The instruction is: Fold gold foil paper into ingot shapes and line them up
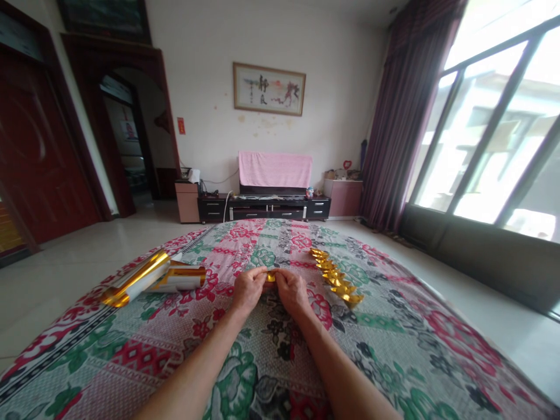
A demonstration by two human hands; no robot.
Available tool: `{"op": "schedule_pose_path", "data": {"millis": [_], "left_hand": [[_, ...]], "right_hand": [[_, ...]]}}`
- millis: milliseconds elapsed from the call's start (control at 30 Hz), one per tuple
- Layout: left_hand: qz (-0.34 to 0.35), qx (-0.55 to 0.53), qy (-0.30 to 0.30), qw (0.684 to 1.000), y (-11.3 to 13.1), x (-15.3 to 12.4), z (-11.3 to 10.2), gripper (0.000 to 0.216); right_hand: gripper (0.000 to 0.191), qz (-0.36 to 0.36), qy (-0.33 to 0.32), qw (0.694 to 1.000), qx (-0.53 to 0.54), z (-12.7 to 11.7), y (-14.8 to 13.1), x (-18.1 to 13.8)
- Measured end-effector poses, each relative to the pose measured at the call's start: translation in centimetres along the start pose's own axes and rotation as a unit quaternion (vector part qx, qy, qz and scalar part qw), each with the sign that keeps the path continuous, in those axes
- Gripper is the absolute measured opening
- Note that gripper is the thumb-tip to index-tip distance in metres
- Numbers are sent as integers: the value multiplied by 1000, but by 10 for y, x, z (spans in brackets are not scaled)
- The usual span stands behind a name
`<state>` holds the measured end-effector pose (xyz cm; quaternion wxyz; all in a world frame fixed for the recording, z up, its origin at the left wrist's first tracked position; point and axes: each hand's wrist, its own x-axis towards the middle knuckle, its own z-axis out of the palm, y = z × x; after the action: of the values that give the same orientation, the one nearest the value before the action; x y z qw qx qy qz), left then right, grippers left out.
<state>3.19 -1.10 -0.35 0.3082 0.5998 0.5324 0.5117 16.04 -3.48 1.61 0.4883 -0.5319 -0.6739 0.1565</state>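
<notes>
Gold foil piece [271, 276] between left hand [250, 288] and right hand [292, 288].

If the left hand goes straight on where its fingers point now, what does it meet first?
Likely the small gold piece, then the right hand beyond it; the exact depth is unclear.

Framed picture [269, 89] hung on far white wall [201, 76], purple curtain [398, 128] flanked bright right window [475, 131]; red door [37, 125] stood left

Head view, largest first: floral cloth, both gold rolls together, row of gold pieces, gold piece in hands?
1. Floral cloth
2. Gold rolls, together
3. Row of gold pieces
4. Gold piece, partly hidden
</notes>
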Motion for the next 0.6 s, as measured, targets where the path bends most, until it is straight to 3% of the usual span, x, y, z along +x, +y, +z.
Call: {"op": "schedule_pose_path", "data": {"millis": [267, 600], "left_hand": [[46, 47, 5, 998, 2, 1, -2, 30], [40, 78, 17, 996, 16, -4, -7, 27]], "right_hand": [[32, 17, -2, 1000, -3, 0, -1, 1], [31, 23, -2, 1000, -14, -1, -4, 1]]}}
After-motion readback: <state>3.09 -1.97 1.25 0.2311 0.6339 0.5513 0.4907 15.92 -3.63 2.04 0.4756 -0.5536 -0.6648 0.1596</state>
